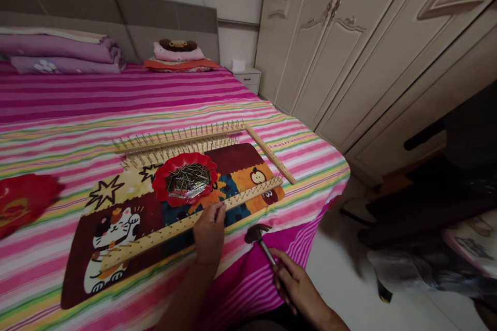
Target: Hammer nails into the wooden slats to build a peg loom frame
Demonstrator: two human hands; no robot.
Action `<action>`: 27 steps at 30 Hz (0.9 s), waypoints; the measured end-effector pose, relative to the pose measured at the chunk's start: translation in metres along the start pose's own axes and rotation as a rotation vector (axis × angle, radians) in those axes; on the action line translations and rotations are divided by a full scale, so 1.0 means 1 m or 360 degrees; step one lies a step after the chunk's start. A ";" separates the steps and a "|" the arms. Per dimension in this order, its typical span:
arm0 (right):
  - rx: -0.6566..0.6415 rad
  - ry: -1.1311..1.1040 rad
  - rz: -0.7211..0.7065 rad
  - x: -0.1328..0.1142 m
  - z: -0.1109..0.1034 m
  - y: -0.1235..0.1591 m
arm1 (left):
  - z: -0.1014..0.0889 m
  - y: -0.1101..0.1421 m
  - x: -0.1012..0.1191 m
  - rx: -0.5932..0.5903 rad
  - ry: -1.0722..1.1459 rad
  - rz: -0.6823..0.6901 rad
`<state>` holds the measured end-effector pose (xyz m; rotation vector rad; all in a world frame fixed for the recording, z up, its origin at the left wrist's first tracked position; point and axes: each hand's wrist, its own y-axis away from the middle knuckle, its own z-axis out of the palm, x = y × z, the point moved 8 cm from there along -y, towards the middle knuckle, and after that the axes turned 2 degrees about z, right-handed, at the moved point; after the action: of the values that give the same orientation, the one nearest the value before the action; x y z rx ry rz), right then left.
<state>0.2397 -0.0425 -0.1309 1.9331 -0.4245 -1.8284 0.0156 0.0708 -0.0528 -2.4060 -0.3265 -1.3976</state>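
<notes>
My right hand (291,279) is wrapped round the handle of a claw hammer (266,249), whose dark head is beside the bed's front edge. The fingers of my left hand (209,230) are pinched together at a wooden strip (171,231); what they hold is too small to make out. Nails stand in rows along this strip, which lies slanting across a patterned mat (149,220) with a cartoon cat. Just behind it, a red scalloped bowl (160,186) is full of loose nails (188,180).
Farther back lie more nail-studded wooden strips (178,144) and a bare-looking wooden bar (269,154). At the left is a red dish-like object (27,201). Folded bedding (66,51) rests by the headboard. A wardrobe (310,36) stands to the right, beyond the bed's edge.
</notes>
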 end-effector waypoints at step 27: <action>0.0066 0.0056 -0.0031 -0.003 -0.001 0.004 | 0.000 0.007 0.017 0.0082 -0.0264 0.0154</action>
<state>0.2406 -0.0444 -0.1262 2.0006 -0.4372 -1.8087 0.0264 0.0648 -0.0397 -2.4654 -0.2793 -1.1380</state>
